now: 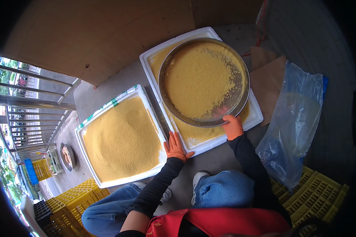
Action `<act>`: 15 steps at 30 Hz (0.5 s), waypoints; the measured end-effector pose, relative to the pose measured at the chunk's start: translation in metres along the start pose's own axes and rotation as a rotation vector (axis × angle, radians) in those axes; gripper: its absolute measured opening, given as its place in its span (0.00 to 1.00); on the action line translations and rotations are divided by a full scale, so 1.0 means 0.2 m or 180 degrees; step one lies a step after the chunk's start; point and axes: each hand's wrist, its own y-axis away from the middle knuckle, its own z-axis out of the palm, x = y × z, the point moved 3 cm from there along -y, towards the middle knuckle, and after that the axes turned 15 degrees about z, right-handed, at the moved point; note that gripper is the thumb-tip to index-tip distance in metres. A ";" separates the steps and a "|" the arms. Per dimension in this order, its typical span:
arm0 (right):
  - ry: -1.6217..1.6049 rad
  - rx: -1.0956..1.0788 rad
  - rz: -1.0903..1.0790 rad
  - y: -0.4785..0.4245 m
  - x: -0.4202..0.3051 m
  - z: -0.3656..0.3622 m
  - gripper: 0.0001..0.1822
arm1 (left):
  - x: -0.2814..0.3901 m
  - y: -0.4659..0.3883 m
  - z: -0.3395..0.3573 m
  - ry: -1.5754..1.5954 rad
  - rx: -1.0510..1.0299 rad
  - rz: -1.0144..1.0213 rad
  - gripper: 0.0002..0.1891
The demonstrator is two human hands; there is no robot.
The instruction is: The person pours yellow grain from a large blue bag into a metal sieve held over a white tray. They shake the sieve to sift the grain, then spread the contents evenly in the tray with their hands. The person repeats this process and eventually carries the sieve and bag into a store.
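Observation:
A round metal sieve (201, 80) holds a broad heap of yellow granular meal (195, 78) over a white foam tray (255, 114). My right hand (233, 127), in an orange glove, grips the sieve's near rim; some fingers show faintly through the mesh. More yellow meal lies in the tray below. My left hand (175, 148), gloved in orange too, rests with fingers spread on that tray's near left edge, holding nothing. To the left, a second white foam tray (127, 177), with green tape on its far edge, is filled with mounded yellow meal (121, 139).
Cardboard (106, 38) stands beyond the trays. A clear plastic bag (293, 124) and flat cardboard pieces (268, 83) lie at the right. Yellow crates (311, 195) stand near both my knees. Farther left are a metal basin (66, 157) and a metal railing (32, 102).

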 end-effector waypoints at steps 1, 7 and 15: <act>0.0066 0.0075 -0.0068 0.00 -0.01 0.00 0.26 | 0.00 0.00 0.00 -0.0031 -0.0049 -0.0024 0.63; 0.0023 0.0021 -0.0644 -0.05 -0.04 -0.05 0.27 | 0.00 0.00 0.00 -0.0028 -0.0083 -0.0037 0.64; -0.0187 0.0200 -0.1058 -0.03 -0.13 -0.06 0.29 | -0.01 -0.07 -0.07 0.0086 0.0544 0.0050 0.64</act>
